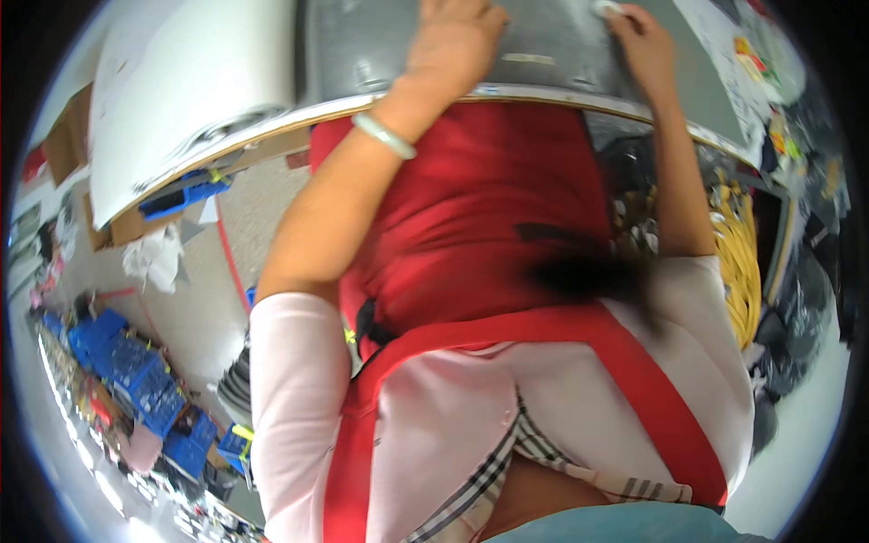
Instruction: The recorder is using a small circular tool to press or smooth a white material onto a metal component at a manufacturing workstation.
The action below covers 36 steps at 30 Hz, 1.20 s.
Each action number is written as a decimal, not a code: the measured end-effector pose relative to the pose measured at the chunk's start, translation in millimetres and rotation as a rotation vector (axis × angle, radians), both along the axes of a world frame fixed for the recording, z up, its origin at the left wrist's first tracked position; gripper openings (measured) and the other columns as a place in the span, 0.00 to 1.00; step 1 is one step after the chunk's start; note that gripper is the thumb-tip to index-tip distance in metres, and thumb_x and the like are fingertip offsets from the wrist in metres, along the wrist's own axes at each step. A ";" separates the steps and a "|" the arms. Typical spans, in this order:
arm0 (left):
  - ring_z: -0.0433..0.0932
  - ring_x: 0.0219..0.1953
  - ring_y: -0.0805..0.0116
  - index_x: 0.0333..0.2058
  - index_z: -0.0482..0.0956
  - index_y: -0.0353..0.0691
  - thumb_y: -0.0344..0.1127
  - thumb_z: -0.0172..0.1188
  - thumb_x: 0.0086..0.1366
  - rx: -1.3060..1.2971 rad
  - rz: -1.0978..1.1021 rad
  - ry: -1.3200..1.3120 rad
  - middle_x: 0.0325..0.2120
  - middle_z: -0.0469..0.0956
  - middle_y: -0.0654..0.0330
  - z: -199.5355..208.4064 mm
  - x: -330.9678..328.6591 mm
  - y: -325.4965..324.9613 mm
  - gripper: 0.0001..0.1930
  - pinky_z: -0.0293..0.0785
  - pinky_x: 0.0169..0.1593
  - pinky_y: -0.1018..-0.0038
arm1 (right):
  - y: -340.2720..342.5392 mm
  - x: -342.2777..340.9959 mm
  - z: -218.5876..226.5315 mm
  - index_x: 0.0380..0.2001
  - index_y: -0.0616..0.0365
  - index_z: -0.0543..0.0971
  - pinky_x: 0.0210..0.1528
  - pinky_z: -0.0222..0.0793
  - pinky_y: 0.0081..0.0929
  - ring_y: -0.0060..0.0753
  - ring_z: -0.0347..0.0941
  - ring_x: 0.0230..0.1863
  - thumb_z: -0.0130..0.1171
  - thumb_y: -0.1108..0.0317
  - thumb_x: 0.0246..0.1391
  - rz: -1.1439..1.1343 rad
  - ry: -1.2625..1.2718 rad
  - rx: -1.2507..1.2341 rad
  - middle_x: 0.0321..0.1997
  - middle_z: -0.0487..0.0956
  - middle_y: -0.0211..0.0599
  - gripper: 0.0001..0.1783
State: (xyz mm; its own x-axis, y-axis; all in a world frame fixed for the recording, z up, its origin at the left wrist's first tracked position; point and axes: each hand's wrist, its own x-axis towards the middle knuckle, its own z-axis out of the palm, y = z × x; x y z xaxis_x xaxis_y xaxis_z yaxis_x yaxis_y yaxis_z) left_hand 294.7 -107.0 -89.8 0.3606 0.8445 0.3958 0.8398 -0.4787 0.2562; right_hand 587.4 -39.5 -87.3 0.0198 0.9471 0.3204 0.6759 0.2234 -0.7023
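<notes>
A dark grey, shiny sheet (552, 41) lies on the worktable in front of me. Over its middle, close to the table edge, is my left hand (457, 45), with a pale bangle (385, 136) on the wrist. Its fingers are curled in, partly cut off by the top of the view; what they hold, if anything, is hidden. Farther right, my right hand (646, 50) pinches a small white round piece (606, 8) between thumb and fingers, above the right part of the sheet. I cannot tell exactly what that piece is.
A large white sheet (195, 68) curls over the table's left side. The table edge (272, 125) runs just before my red apron (471, 217). Blue crates (136, 380) stand on the floor at left; yellow strips (738, 262) and black plastic bags (801, 299) are at right.
</notes>
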 end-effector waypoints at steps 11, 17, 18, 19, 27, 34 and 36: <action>0.66 0.67 0.49 0.57 0.80 0.48 0.39 0.53 0.72 -0.106 0.085 0.020 0.60 0.73 0.54 17.2 5.9 -4.7 0.17 0.54 0.68 0.32 | -90.8 -13.3 42.1 0.41 0.58 0.83 0.41 0.70 0.26 0.30 0.74 0.36 0.63 0.63 0.64 0.399 -0.258 -0.113 0.35 0.79 0.33 0.10; 0.65 0.67 0.49 0.57 0.80 0.48 0.39 0.53 0.72 -0.142 0.085 0.029 0.60 0.73 0.54 24.8 6.2 -5.9 0.18 0.53 0.68 0.32 | -85.4 -14.5 40.0 0.41 0.59 0.82 0.41 0.70 0.27 0.28 0.74 0.35 0.63 0.62 0.64 0.461 -0.367 -0.074 0.33 0.78 0.32 0.11; 0.65 0.67 0.49 0.57 0.80 0.48 0.39 0.53 0.72 -0.139 0.085 0.030 0.60 0.73 0.54 24.5 5.8 -6.1 0.18 0.53 0.68 0.32 | -84.4 -10.8 41.7 0.41 0.59 0.82 0.41 0.70 0.27 0.28 0.74 0.35 0.63 0.62 0.64 0.461 -0.366 -0.072 0.33 0.78 0.32 0.11; 0.65 0.67 0.49 0.57 0.80 0.48 0.39 0.53 0.72 -0.108 0.082 0.038 0.60 0.73 0.54 24.0 5.3 -6.6 0.18 0.53 0.68 0.32 | -84.3 -7.3 42.8 0.43 0.58 0.82 0.38 0.70 0.26 0.24 0.74 0.34 0.64 0.61 0.64 0.385 -0.328 -0.209 0.32 0.77 0.30 0.12; 0.65 0.68 0.49 0.57 0.80 0.46 0.38 0.54 0.72 -0.151 0.086 0.013 0.60 0.73 0.53 27.4 5.8 -7.4 0.17 0.53 0.69 0.32 | -86.2 -17.3 29.0 0.49 0.56 0.77 0.23 0.64 0.17 0.13 0.68 0.23 0.64 0.63 0.63 0.184 0.100 -0.364 0.23 0.72 0.21 0.15; 0.67 0.66 0.49 0.56 0.80 0.45 0.38 0.54 0.71 -0.076 0.068 -0.049 0.59 0.74 0.52 12.1 2.6 -4.6 0.17 0.52 0.69 0.32 | -64.3 -5.7 61.1 0.49 0.55 0.79 0.27 0.67 0.18 0.14 0.70 0.25 0.63 0.61 0.65 0.322 -0.072 -0.580 0.23 0.73 0.22 0.14; 0.73 0.62 0.50 0.55 0.81 0.50 0.39 0.58 0.71 0.134 0.086 0.056 0.55 0.78 0.57 5.8 1.0 -2.9 0.15 0.65 0.62 0.38 | -46.0 -10.0 58.9 0.49 0.54 0.80 0.29 0.68 0.18 0.14 0.71 0.27 0.63 0.60 0.65 0.256 0.032 -0.479 0.24 0.74 0.22 0.14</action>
State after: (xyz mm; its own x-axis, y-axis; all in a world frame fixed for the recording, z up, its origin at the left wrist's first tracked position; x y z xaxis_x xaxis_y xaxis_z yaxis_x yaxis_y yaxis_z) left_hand 295.8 -109.8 -84.1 0.3137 0.8142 0.4885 0.8903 -0.4310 0.1466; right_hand 577.4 -85.5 -28.4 -0.2281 0.9627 -0.1456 0.6183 0.0277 -0.7855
